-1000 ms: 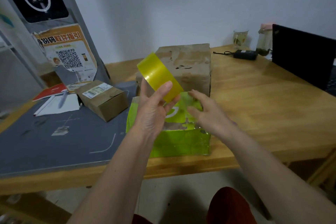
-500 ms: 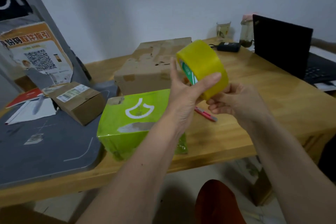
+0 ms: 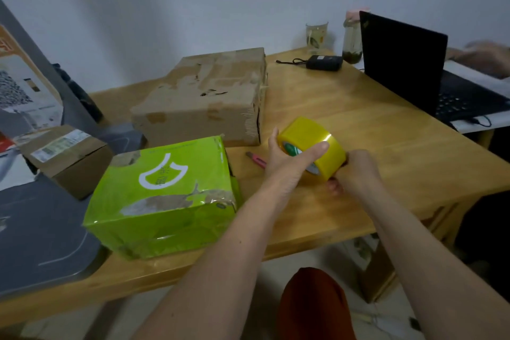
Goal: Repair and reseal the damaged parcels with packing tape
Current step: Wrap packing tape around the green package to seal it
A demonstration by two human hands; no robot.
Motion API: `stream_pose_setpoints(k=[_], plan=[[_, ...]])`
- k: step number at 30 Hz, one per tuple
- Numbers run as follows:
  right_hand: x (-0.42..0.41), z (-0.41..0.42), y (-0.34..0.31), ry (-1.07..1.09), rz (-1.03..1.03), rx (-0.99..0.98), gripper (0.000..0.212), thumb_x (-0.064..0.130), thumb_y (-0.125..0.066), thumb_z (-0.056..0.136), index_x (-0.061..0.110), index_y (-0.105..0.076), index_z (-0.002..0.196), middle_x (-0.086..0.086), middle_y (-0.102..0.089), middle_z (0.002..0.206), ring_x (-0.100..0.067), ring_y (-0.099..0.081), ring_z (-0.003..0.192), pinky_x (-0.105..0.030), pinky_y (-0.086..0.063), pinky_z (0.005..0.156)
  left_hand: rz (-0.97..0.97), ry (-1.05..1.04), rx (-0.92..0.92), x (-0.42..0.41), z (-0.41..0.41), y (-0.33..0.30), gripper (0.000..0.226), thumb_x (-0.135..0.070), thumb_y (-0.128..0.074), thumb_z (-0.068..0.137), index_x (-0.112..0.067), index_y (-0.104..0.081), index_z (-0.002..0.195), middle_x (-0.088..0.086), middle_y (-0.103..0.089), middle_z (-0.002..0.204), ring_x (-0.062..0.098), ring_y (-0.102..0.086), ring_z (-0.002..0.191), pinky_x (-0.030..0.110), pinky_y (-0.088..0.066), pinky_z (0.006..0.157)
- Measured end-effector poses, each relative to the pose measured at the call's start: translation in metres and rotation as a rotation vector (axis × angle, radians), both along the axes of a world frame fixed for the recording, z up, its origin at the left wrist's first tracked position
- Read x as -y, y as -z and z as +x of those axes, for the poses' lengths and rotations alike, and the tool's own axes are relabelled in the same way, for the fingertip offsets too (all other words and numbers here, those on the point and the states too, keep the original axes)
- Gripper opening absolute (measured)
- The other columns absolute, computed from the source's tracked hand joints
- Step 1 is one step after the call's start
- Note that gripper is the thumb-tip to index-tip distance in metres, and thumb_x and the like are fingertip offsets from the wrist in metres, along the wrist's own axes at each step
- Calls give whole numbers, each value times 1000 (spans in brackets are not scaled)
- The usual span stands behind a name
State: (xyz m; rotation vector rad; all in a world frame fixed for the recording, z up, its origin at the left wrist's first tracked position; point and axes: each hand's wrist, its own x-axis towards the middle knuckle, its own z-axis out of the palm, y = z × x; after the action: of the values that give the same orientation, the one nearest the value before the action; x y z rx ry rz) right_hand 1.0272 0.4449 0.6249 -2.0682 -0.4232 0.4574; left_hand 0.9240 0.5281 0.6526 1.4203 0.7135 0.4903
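Note:
My left hand (image 3: 289, 160) grips a yellow roll of packing tape (image 3: 317, 146) above the wooden table (image 3: 386, 146), thumb across its outer face. My right hand (image 3: 356, 171) is curled against the roll's right underside; its fingertips are partly hidden behind the roll. A green parcel (image 3: 162, 196) with torn, scuffed patches on its top lies left of my hands. Behind it stands a worn brown cardboard box (image 3: 204, 96) with a split right edge. A small brown box (image 3: 69, 160) with a label sits further left.
A pink utility knife (image 3: 256, 159) lies on the table between the green parcel and my left hand. A grey mat (image 3: 41, 229) covers the left side. A black laptop (image 3: 408, 69), a power adapter (image 3: 324, 62), a glass and a jar stand at the back right.
Both hands have carried the tape roll from over the green parcel to the right and down toward the table. The view has shifted right as well.

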Motion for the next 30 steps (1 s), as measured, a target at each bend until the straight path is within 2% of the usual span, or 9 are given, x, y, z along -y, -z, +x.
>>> stream_pose_setpoints(k=[2,5,10,12,15,18,21,26,30], plan=[[-7,2,0,-32,-86,70,24,-7,-50,80,1,-62,62,-15,-64,51,-29,-64,47,-34,-55,47,15,-16,-21,-5,2,2,119,-59,-85,49,-50,-18,148,-9,-47,141,20,-53,122,42,-55,84],[-14,-1,-3,-43,-290,265,5,8,-66,74,7,-69,70,-20,-69,76,-35,-68,77,-31,-49,60,20,-62,-29,-16,3,4,87,-48,-81,71,-45,-32,142,-6,-53,132,18,-60,105,33,-53,53],[-9,2,-4,77,-391,297,39,23,-72,76,11,-53,108,-15,-63,112,-35,-60,107,-32,-40,73,84,-14,-50,-18,3,0,78,-41,-81,75,-44,-35,137,-5,-51,128,19,-61,102,36,-57,58],[-4,4,-3,44,-342,259,41,17,-70,78,10,-45,110,-16,-59,115,-35,-57,109,-33,-39,75,153,26,-67,-16,7,1,85,-41,-83,73,-45,-31,140,-3,-45,138,23,-53,118,43,-57,80],[4,2,2,52,-149,250,40,3,-61,80,8,-44,116,-16,-51,120,-33,-53,106,-34,-38,78,258,55,-93,-7,9,-2,99,-39,-85,71,-42,-23,148,-3,-31,151,21,-36,135,39,-38,107],[11,-9,0,165,115,324,38,-6,-51,82,3,-47,119,-17,-50,118,-23,-50,99,-27,-35,78,407,54,-145,1,7,-11,106,-40,-83,73,-34,-14,154,-3,-21,158,17,-23,144,35,-28,113],[13,-25,-12,232,315,529,36,-1,-45,91,2,-47,126,-16,-50,124,-27,-49,115,-30,-39,92,534,109,-181,15,-12,-24,103,-47,-76,79,-30,-9,155,-7,-16,161,13,-15,147,34,-20,117],[2,-40,-12,-25,98,562,44,24,-42,100,17,-36,144,-10,-43,142,-27,-35,132,-37,-30,106,970,-25,-68,23,-82,-47,89,-37,-74,83,-19,-23,153,-4,-27,157,8,-19,146,27,-20,119],[-2,-62,-25,71,-14,631,54,28,-45,99,10,-29,147,-17,-29,151,-32,-22,141,-43,-21,115,1070,-300,-86,-14,-157,-51,82,-33,-72,86,-22,-26,152,-8,-27,157,7,-19,146,29,-20,119]])
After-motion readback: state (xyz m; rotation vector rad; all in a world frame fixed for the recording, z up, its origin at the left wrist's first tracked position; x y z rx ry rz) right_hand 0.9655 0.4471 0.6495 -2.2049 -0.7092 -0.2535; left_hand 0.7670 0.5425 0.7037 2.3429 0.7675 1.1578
